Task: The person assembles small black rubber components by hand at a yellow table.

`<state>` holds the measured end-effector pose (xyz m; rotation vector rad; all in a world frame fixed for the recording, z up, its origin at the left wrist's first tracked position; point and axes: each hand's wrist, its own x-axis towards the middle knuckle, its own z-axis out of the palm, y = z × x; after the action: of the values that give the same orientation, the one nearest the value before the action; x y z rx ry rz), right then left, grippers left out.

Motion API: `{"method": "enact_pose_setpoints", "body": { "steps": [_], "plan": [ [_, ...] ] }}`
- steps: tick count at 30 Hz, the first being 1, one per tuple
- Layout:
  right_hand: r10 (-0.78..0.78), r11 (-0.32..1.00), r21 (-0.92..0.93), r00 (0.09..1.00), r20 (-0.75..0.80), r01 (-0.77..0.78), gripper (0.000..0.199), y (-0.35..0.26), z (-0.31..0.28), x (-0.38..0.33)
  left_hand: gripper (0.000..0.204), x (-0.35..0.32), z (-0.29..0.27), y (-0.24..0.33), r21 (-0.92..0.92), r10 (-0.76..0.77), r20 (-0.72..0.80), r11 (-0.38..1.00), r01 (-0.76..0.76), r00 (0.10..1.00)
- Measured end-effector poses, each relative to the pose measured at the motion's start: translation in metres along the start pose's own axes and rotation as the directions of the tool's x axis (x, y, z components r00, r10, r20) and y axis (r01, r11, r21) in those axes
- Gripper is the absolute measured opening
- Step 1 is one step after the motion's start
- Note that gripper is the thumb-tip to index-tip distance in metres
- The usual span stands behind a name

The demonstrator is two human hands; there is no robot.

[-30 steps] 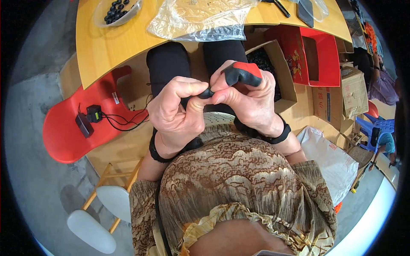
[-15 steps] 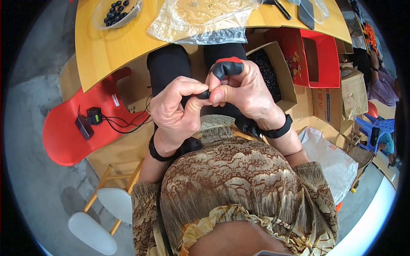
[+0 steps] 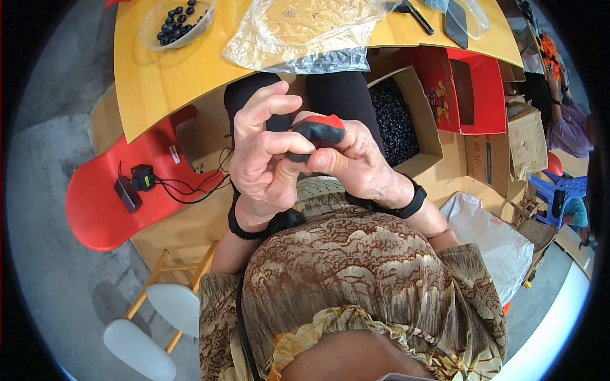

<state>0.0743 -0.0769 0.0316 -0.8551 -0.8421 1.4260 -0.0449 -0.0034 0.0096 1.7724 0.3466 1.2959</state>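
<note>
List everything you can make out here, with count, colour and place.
Table: 1, yellow, top
Bowl: 1, clear, table's left
Round pieces: over ten, dark, in bowl
Plastic bag: 1, clear, table's front edge
Slim tool: 1, black, table's right
Flat slab: 1, dark, beside tool
Open carton: 1, brown, right of legs, holding dark bits
Box: 1, red, beside carton
Chair: 1, red, left
Devices: 2, black, on chair
Pads: 2, white, lower left
Sack: 1, white, right
Black-and-red piece: 1, centre
Wristbands: 2, black, both wrists
Patterned top: 1, brown, lower centre
Left hand: 1, bare, centre
Right hand: 1, bare, centre
</note>
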Motion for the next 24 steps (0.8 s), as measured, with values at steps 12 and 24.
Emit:
{"method": "enact_pose_setpoints", "body": {
  "steps": [12, 24],
  "plan": [
    [-0.046, 0.984, -0.177, 0.997, -0.06, 0.035, 0.013, 0.005, -0.002, -0.001, 0.021, 0.01, -0.019, 0.011, 0.082, -0.141, 0.174, 0.988, 0.128, 0.975],
    [0.025, 0.999, 0.034, 0.999, -0.046, -0.024, 0.012, 0.0, -0.005, -0.006, 0.025, 0.01, -0.018, 0.033, 0.13, -0.368, 0.268, 0.929, 0.345, 0.89]
  ]
}}
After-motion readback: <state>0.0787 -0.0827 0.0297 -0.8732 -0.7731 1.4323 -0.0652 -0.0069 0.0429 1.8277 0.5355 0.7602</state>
